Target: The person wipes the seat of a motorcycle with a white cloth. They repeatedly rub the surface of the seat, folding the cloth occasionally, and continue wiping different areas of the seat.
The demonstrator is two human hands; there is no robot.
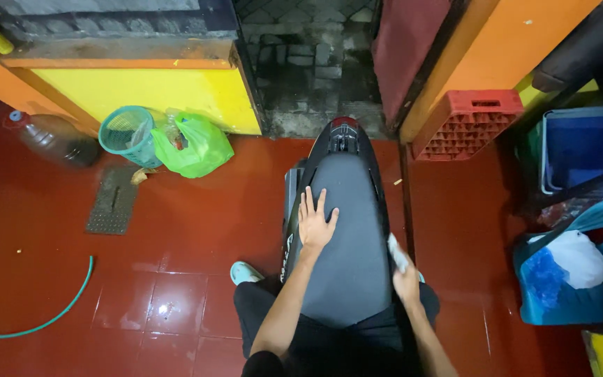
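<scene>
The red floor (197, 209) looks wet and shiny, so a foot could slip, and the scooter could tip if it gets pushed hard. The left hand (314, 225) lies flat and wide open on the grey scooter seat (350, 230). The right hand (406, 279) is closed around a white cloth (396, 253) at the seat's right edge, right under its fingers.

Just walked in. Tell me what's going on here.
A person stands over a scooter's grey seat. The left hand lies flat on the seat, fingers spread. The right hand holds a white cloth against the seat's right edge. A green bag and basket sit by the wall.
</scene>
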